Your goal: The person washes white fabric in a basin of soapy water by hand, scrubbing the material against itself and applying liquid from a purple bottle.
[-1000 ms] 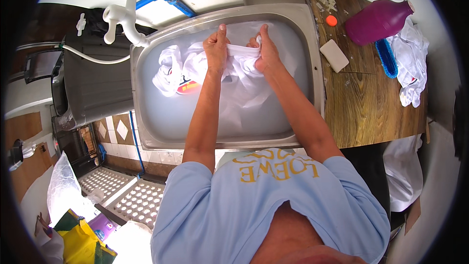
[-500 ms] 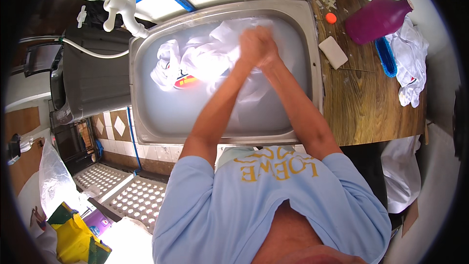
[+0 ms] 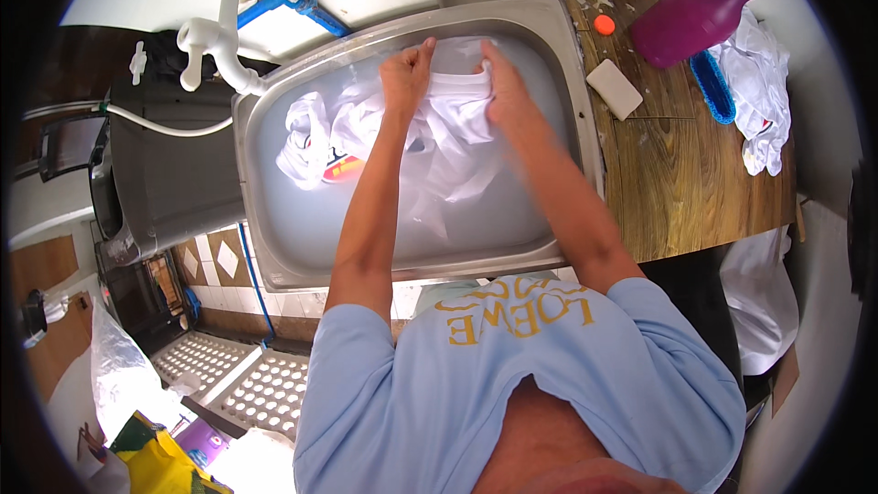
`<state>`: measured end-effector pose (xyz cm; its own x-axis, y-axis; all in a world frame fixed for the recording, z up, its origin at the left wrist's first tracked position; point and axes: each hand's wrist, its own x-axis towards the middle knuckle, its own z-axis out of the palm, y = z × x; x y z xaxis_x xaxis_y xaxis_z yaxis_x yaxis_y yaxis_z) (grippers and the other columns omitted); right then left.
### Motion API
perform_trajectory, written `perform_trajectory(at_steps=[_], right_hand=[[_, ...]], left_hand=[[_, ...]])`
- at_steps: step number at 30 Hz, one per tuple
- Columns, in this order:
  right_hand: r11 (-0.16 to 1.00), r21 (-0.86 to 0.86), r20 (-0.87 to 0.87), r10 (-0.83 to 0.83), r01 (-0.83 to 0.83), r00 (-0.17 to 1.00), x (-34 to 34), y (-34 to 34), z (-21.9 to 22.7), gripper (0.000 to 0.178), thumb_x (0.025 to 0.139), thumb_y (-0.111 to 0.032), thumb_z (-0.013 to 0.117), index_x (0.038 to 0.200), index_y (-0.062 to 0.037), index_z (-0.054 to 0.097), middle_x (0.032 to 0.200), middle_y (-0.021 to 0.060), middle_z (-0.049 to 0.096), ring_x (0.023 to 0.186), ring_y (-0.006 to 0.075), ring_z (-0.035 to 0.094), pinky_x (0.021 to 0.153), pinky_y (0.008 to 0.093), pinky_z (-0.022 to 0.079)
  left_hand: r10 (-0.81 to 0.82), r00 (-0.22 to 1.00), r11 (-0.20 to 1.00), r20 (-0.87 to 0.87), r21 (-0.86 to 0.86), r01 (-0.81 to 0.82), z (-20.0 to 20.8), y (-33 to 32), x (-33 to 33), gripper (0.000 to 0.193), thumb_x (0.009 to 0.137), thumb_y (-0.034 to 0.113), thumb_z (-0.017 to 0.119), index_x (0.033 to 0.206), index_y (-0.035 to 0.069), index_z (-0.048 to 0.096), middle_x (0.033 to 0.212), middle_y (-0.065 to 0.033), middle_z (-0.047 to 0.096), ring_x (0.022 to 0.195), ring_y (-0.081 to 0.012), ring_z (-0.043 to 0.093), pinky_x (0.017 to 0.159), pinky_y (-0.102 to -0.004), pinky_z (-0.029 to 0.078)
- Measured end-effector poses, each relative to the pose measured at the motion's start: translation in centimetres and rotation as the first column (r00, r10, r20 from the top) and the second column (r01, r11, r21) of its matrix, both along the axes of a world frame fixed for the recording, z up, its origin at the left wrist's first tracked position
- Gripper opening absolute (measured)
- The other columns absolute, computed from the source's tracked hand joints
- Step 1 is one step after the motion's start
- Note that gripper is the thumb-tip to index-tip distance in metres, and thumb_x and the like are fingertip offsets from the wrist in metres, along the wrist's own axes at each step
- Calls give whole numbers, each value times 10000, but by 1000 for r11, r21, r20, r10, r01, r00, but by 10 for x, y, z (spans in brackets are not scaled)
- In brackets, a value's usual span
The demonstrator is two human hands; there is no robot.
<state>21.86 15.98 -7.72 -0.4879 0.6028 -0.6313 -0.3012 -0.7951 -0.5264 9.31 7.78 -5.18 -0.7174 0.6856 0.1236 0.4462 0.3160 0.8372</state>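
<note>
A white shirt with a red and yellow print lies partly under cloudy water in the steel sink. My left hand is closed on the shirt's banded edge near the far side of the sink, its thumb pointing up. My right hand grips the other end of that band, so the band runs taut between the two hands. Below it, wet folds hang down into the water. A bunched part of the shirt with the print floats to the left of my left forearm.
A white faucet reaches over the sink's far left corner. On the wooden counter at the right are a soap bar, an orange cap, a purple bottle, a blue brush and a crumpled white garment.
My hands were pressed together over the bunched cloth, blurred by motion. Now they are apart, left hand moved left, with the shirt's band stretched between them. The view has shifted slightly.
</note>
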Motion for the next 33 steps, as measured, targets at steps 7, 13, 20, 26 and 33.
perform_trajectory(at_steps=[7, 13, 20, 26, 33], right_hand=[[499, 638, 684, -18, -586, 729, 27, 10, -10, 174, 725, -170, 595, 718, 1, 569, 640, 137, 579, 628, 246, 587, 620, 378, 479], [881, 427, 208, 123, -203, 970, 23, 6, -2, 118, 734, -126, 568, 719, -11, 585, 694, 135, 592, 678, 257, 587, 688, 373, 491], [984, -133, -448, 48, -120, 893, 22, 9, -20, 78, 817, -106, 572, 793, -32, 581, 791, 76, 594, 784, 207, 581, 748, 310, 487], [992, 47, -739, 111, -114, 665, 18, -11, -49, 195, 886, -170, 517, 1009, -21, 544, 895, 64, 581, 797, 172, 561, 755, 280, 458], [993, -117, -110, -22, 9, 994, -17, -44, 26, 340, 895, -427, 519, 1032, -119, 569, 1019, 27, 544, 915, 143, 503, 762, 302, 423]], left_hand=[[-382, 908, 924, -169, -90, 372, -23, -32, -3, 239, 727, 185, 684, 731, -15, 553, 746, -174, 546, 658, -339, 549, 586, -398, 435], [-407, 879, 912, -249, -52, 407, -55, -36, -21, 199, 707, 156, 684, 642, 21, 554, 651, -146, 534, 588, -348, 496, 590, -382, 435], [-465, 526, 821, 711, 569, -43, 25, -7, 18, 398, 940, 249, 509, 610, 44, 594, 651, -49, 604, 629, -126, 550, 585, -270, 440], [-419, 847, 815, -326, 277, 509, 30, 6, 115, 240, 698, 129, 706, 559, 32, 536, 556, -88, 537, 524, -224, 510, 613, -333, 431], [-185, 979, 942, -81, 271, 201, -5, 27, 33, 245, 746, 15, 643, 539, -13, 513, 500, -129, 474, 427, -172, 398, 434, -336, 349]])
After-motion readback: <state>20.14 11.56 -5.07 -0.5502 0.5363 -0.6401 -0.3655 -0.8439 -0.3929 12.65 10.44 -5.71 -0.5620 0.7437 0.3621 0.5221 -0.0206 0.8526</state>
